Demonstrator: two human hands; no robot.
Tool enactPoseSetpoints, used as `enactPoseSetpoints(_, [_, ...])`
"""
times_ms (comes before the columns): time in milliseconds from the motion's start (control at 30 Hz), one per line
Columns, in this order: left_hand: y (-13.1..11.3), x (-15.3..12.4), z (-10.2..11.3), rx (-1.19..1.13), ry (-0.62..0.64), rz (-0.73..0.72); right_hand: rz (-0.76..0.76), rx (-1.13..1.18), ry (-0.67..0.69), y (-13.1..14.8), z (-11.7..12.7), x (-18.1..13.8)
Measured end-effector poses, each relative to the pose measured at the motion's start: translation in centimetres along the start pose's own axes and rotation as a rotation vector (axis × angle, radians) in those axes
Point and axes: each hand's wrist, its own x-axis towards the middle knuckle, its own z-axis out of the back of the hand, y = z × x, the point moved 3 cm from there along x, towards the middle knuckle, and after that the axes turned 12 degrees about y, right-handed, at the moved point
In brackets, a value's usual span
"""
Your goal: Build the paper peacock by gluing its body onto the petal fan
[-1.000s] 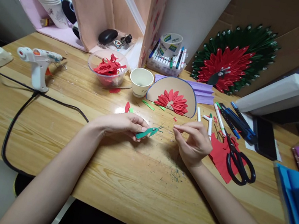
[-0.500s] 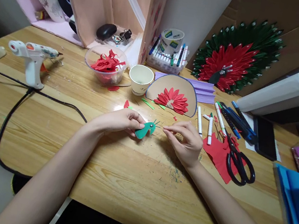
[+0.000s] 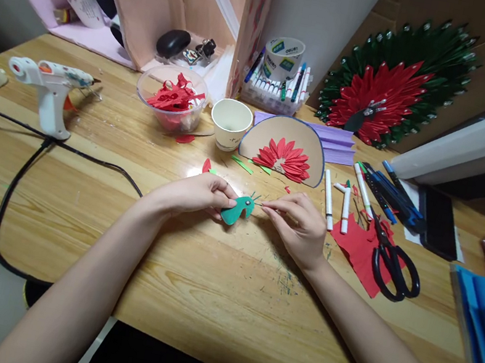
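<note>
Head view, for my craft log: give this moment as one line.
left hand: holds green cutout | right hand: pinched at its crest | scissors: on red paper | glue gun: upright

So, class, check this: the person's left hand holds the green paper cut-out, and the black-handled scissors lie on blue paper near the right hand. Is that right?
Not quite. The left hand does hold the green paper cut-out, but the black-handled scissors lie on red paper, not blue, near the right hand. The head view shows it.
</note>
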Motion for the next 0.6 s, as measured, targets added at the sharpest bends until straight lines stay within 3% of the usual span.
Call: enactPoseSetpoints(600, [0.24,-0.02,0.21,-0.017,-0.011,0.004,0.030,-0.020,0.027,0.05,-0.09,0.06])
